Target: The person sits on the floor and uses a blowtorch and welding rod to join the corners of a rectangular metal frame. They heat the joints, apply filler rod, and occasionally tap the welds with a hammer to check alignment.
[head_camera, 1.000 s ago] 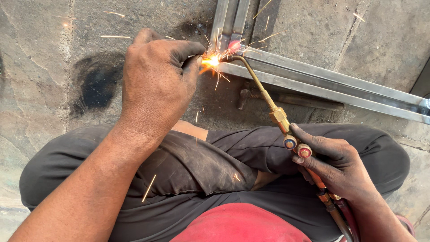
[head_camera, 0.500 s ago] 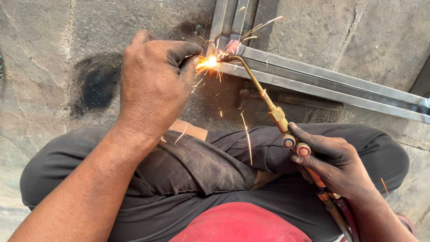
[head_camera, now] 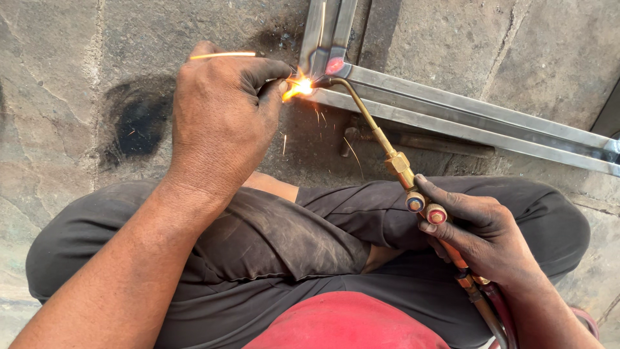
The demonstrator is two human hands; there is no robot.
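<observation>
My right hand (head_camera: 484,236) grips the brass torch (head_camera: 387,152); its flame (head_camera: 298,87) meets the steel frame (head_camera: 452,119) joint; my left hand (head_camera: 219,123) pinches a thin rod there, barely visible.

left hand (head_camera: 223,119) fisted, right hand (head_camera: 481,236) gripping

Rough grey stone floor (head_camera: 529,58) (jointed slabs), one black scorch patch (head_camera: 137,121), daylit.

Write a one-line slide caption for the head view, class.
Right hand aims a brass gas torch at a joint of steel bars; left hand holds a rod at the flame.
</observation>
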